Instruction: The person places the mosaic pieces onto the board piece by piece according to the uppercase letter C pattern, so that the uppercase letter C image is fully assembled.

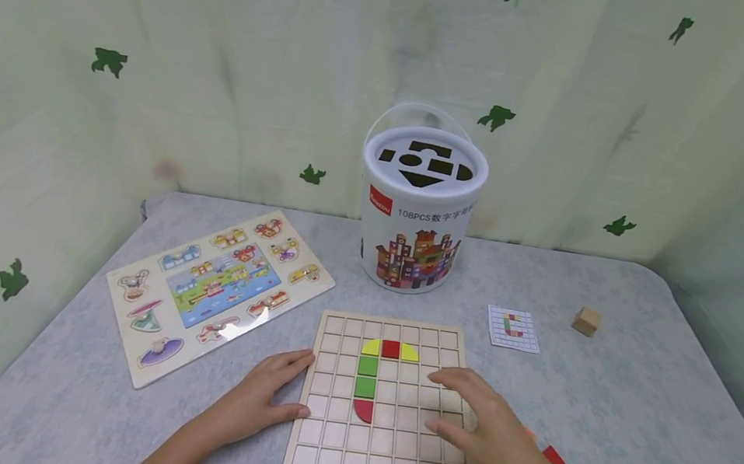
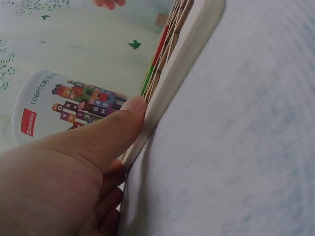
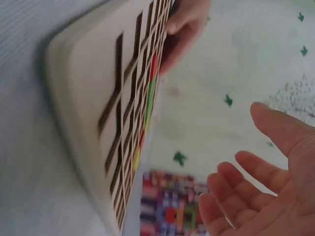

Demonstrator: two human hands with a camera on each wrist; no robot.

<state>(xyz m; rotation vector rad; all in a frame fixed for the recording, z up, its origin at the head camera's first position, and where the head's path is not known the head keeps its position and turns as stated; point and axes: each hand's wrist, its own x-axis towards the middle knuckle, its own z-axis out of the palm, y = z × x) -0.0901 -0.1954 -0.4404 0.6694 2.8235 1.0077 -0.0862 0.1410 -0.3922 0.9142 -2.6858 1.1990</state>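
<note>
A wooden grid board (image 1: 381,453) lies at the front middle of the table. On it sit a red square tile (image 1: 390,350) between two yellow rounded tiles, two green squares (image 1: 366,376) below the left one, and a red rounded tile (image 1: 363,410) under those. My left hand (image 1: 258,397) touches the board's left edge with thumb and fingertips; in the left wrist view the thumb (image 2: 118,125) lies along that edge. Over the board's right side, my right hand (image 1: 484,423) hovers with thumb and fingers spread, nothing between them, as the right wrist view shows too.
Right of the board lie a loose red tile (image 1: 554,457) and an orange piece partly behind my right hand. A pattern card (image 1: 514,329) and a wooden cube (image 1: 587,321) lie farther back. A white bucket (image 1: 419,215) stands behind the board; a peg puzzle (image 1: 143,359) lies left.
</note>
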